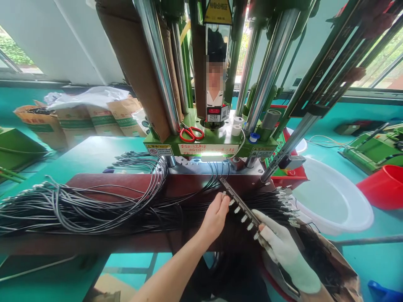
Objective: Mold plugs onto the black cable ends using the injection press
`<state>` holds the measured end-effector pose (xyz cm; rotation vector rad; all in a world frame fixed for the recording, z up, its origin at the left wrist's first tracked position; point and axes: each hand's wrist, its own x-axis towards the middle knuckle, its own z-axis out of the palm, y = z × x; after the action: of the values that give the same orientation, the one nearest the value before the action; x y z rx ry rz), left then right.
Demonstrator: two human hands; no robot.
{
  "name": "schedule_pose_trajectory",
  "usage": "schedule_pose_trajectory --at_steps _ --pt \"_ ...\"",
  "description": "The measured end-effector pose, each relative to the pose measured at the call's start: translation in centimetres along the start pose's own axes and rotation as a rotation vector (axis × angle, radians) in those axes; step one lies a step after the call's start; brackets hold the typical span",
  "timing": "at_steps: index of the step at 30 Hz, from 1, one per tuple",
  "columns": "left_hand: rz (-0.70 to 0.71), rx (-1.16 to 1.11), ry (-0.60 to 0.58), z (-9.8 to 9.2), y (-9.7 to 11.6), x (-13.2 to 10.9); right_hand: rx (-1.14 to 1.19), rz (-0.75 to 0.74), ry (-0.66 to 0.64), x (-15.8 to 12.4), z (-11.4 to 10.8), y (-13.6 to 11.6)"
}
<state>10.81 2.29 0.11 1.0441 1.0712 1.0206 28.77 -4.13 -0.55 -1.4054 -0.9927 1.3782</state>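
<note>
A long dark metal bar (236,196) slants across the front of the press, with a row of small silvery metal connectors (244,218) sticking out along its near side. My right hand (281,247), in a pale glove, is closed around the lower right end of this bar. At its upper left end, my bare left hand (216,213) has its fingers pinched together at a small metal connector; the fingertips partly hide it. Thin black cables (214,172) run near the bar's upper end toward the lit opening of the press.
A green press (195,149) stands ahead, red-handled scissors (191,133) on its ledge. Bundles of black cables (103,205) cover the brown bench (91,181) at left; cables with metal ends (285,205) lie at right. Beyond are a white tub (359,209) and red bucket (382,188). A person is partly visible behind the press.
</note>
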Motion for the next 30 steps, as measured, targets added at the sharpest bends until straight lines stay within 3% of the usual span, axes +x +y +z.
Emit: schedule_pose_trajectory --at_steps 5,13,23,26,30 --pt "0.051 0.017 0.042 -0.5 -0.4 0.4 0.043 0.065 0.020 -0.3 0.5 -0.9" --pt "-0.194 -0.057 -0.096 -1.0 1.2 0.2 0.016 0.046 0.041 -0.4 0.6 -0.8" --pt "-0.225 -0.103 -0.148 -1.4 1.0 0.2 0.034 0.089 0.023 -0.4 0.6 -0.7" --pt "-0.209 -0.112 -0.129 -1.4 1.0 0.1 -0.015 0.009 -0.035 -0.1 0.3 -0.3" --pt "-0.185 -0.093 -0.079 -1.4 0.4 0.3 -0.262 -0.163 -0.089 0.3 -0.4 0.4"
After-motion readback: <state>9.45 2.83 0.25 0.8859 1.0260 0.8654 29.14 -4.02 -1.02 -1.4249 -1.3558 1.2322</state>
